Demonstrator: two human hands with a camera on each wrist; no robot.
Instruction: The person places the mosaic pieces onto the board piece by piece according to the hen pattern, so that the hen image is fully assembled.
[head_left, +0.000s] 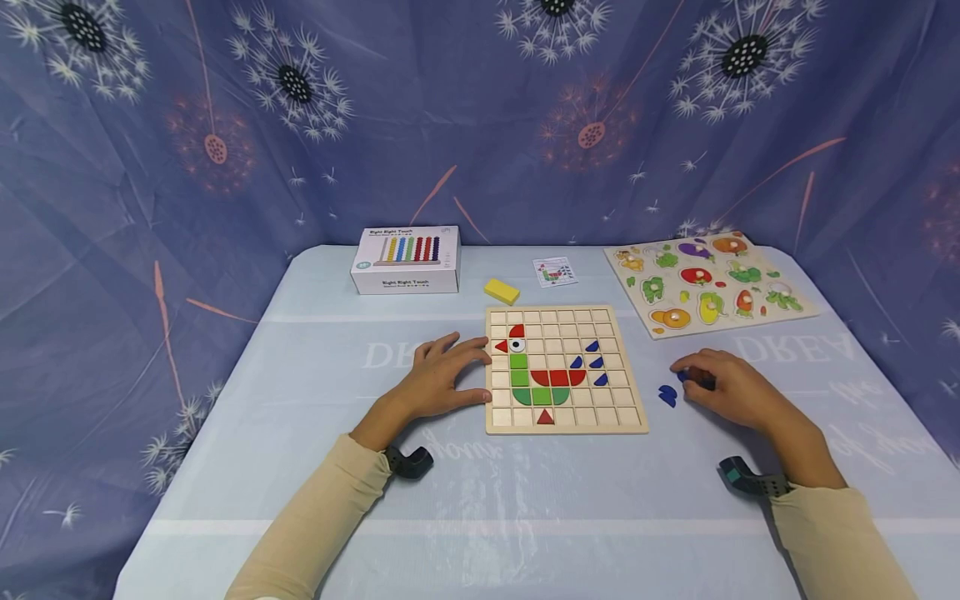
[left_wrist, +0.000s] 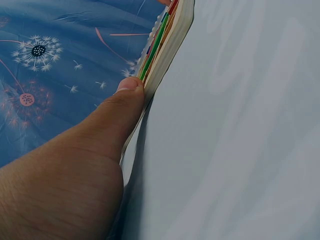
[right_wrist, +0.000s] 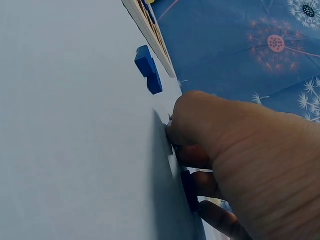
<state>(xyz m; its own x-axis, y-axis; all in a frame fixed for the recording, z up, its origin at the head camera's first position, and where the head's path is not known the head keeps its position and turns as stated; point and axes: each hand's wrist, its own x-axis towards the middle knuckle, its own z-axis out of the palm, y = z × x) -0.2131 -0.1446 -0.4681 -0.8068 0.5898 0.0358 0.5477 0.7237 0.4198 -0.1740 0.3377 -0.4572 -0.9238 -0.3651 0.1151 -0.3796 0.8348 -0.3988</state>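
A wooden grid board [head_left: 626,414] holds a bird made of coloured pieces: a white eye tile [head_left: 517,345], green squares [head_left: 519,377], red pieces [head_left: 558,378] and several blue pieces [head_left: 596,362] at the tail. At its left edge my left hand [head_left: 438,377] rests with spread fingers. The left wrist view shows the thumb [left_wrist: 131,90] against the board's side. Right of the board, my right hand [head_left: 731,387] has its fingers curled at a blue piece [head_left: 682,376], partly hidden by them. Two more blue pieces [head_left: 667,395] lie just left of that hand.
Behind the board lie a yellow block [head_left: 502,291] and a small picture card [head_left: 556,272] of a bird. A white box [head_left: 408,282] stands at the back left. The vegetable puzzle board [head_left: 720,287] lies at the back right, before a patterned blue cloth [head_left: 480,125].
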